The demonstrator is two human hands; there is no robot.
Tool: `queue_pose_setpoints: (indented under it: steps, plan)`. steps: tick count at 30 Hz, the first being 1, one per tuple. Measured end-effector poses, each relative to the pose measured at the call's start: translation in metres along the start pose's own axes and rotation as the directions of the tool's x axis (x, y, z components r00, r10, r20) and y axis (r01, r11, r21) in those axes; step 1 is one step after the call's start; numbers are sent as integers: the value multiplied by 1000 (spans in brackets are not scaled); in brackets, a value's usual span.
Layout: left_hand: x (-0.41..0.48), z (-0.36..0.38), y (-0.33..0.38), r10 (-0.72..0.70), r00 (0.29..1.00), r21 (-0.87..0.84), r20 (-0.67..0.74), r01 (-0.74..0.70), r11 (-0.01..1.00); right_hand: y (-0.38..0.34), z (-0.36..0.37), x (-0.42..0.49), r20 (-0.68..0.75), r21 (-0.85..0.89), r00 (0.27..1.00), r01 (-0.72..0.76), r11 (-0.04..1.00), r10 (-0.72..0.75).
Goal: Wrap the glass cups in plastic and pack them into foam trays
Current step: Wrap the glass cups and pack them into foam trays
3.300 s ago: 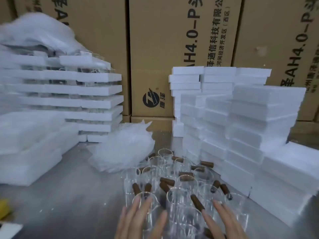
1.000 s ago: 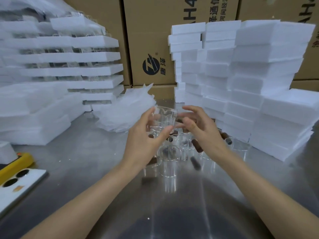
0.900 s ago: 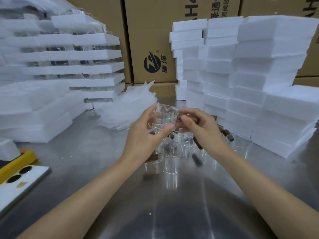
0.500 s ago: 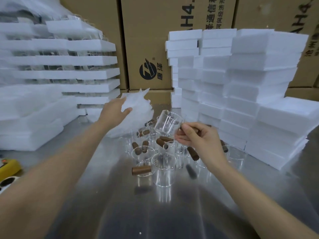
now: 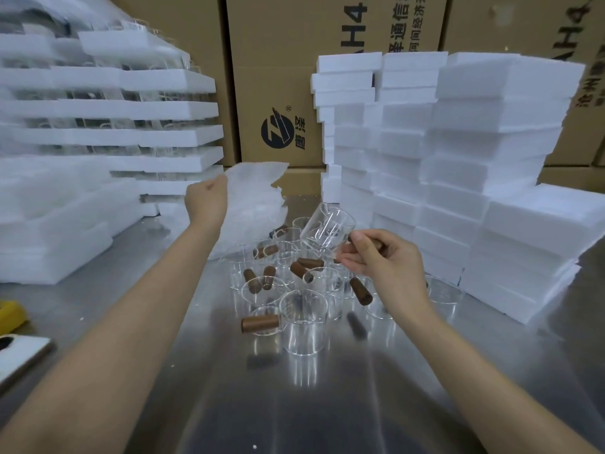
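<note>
The table (image 5: 327, 407) is smooth, shiny metal. The cups (image 5: 302, 322) are clear glossy glass with matt brown handles (image 5: 260, 323) that look wooden. The foam trays (image 5: 491, 152) are white and matt, the plastic (image 5: 255, 204) cloudy and crinkled, the boxes (image 5: 271, 60) matt brown cardboard.

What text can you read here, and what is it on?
"AH4.", cut off at the top, on the middle cardboard box.
"泽通信" and smaller "河间经济开", same box, cut off.
"唐泽" beside the round logo, same box.
"H4", partial, on the right cardboard box; its small characters are blurred.
Markings on the held glass cup: too faint to read.
</note>
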State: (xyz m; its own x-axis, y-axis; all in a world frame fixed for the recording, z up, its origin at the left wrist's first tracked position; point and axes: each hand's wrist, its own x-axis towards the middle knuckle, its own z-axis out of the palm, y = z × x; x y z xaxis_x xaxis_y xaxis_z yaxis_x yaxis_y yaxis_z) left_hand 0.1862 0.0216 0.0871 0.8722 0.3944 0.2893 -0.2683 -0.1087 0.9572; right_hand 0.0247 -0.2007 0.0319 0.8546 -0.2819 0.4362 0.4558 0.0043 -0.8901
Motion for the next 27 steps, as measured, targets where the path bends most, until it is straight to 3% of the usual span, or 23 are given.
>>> queue_pose_setpoints:
  steps: [2,5,7,9,11,12,16,20,22,25,27]
  plan:
    - [-1,-3,5,21,993,-118,-119,-35,992,-2,0,1,-25,13,1000,8,1000,-8]
    - [-24,-7,24,285,939,-133,-190,-312,941,-8,-3,3,-76,45,997,3,999,1]
    - [-43,-10,40,463,885,-146,-49,-465,873,-11,-5,4,-101,94,995,-19,995,28]
    - [-60,-13,54,550,783,-153,291,-529,835,-13,-8,4,-123,149,989,-63,987,81]
    - [-74,-15,66,505,655,-101,562,-552,828,-14,-9,4,-122,227,977,-143,963,174]
    - [-80,-16,69,481,645,-57,594,-562,825,-14,-9,3,-107,283,969,-186,941,224]
    - [-91,-13,79,499,759,206,419,-614,762,-18,-8,-1,-30,473,958,-237,849,284]
    - [-97,-6,80,411,811,505,416,-582,638,-28,-11,-2,-34,524,979,-153,838,200]
    - [-101,-6,81,274,817,509,507,-540,670,-32,-12,-3,-53,545,983,-121,830,178]
    - [-105,-15,89,54,690,392,722,-471,790,-35,-13,-4,-45,597,984,-113,794,174]
    - [-107,-18,92,22,635,351,773,-456,818,-35,-13,-4,-41,622,980,-129,773,196]
